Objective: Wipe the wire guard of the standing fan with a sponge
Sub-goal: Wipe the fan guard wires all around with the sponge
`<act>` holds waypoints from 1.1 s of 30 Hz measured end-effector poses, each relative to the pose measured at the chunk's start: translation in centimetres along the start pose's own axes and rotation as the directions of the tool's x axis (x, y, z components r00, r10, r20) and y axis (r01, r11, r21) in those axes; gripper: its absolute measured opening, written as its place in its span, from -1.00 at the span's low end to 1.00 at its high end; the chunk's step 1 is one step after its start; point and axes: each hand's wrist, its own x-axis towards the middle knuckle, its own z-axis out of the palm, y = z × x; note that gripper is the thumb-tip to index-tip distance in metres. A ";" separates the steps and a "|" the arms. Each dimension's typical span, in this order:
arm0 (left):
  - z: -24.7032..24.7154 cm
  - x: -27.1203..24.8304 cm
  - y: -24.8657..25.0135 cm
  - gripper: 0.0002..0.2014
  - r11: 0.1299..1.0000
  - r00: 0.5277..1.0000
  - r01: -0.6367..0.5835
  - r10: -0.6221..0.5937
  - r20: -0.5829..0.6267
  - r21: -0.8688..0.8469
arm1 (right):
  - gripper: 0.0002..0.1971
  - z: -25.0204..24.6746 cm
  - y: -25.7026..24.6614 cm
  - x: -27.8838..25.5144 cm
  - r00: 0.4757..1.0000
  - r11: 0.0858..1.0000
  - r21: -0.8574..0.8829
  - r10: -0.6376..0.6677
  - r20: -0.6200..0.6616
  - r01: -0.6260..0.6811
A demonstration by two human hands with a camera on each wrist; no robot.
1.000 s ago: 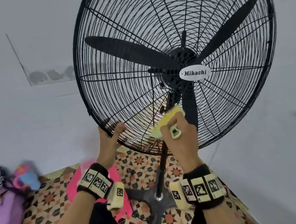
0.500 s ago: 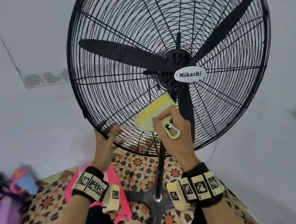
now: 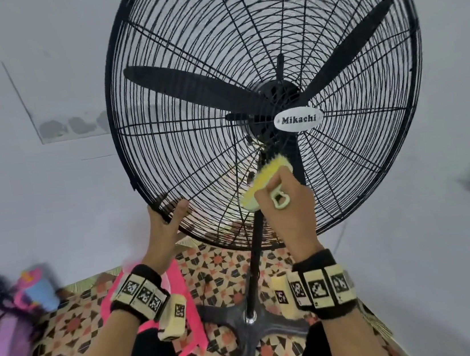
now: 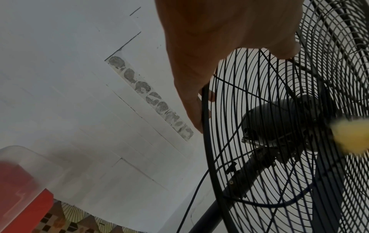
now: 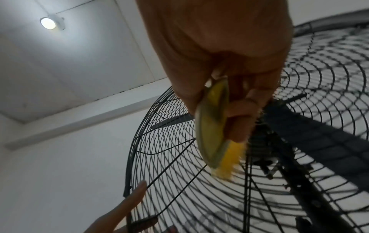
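The wire guard [image 3: 183,65] of the standing fan fills the view; the left hand [image 3: 164,232] curls its grip around the lower-left rim, while the right hand [image 3: 287,209] pinches the yellow sponge [image 3: 263,178] against the wires below the hub

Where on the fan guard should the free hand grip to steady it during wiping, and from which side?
Probably the outer rim of the wire guard at its lower-left edge, approached from outside. The rim is a thick band the fingers can wrap; the inner wires are thin. The left hand grips there, clear of the yellow scrubber the right hand works below the hub.
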 end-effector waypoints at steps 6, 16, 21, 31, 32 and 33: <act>0.2 0.0 -0.3 0.15 0.999 0.999 -0.037 0.037 -0.016 -0.007 | -0.82 -1.3 -1.5 1.3 0.995 0.983 0.154 -0.097 0.007 0.095; 0.2 0.1 -0.7 0.16 0.997 0.997 -0.064 0.065 -0.028 0.036 | -0.82 -2.3 -1.2 2.2 0.993 0.985 0.136 -0.110 0.033 0.104; -0.2 0.4 -0.8 0.11 0.995 0.996 -0.072 0.074 -0.039 0.064 | -0.77 -2.1 0.4 1.4 1.000 0.997 0.073 0.011 -0.002 -0.010; -0.6 0.4 -1.2 0.10 0.987 0.996 -0.083 0.086 -0.012 0.135 | -0.80 -2.4 -0.2 2.3 1.000 0.992 0.122 0.025 0.015 -0.027; -0.6 0.4 -1.2 0.11 0.987 0.996 -0.090 0.093 -0.015 0.137 | -0.80 -2.6 0.2 2.4 0.999 0.996 0.078 0.040 -0.006 -0.040; -0.6 0.3 -1.1 0.14 0.986 0.995 -0.096 0.099 -0.015 0.140 | -0.80 -3.0 0.2 2.6 0.999 0.998 0.044 0.036 -0.011 -0.036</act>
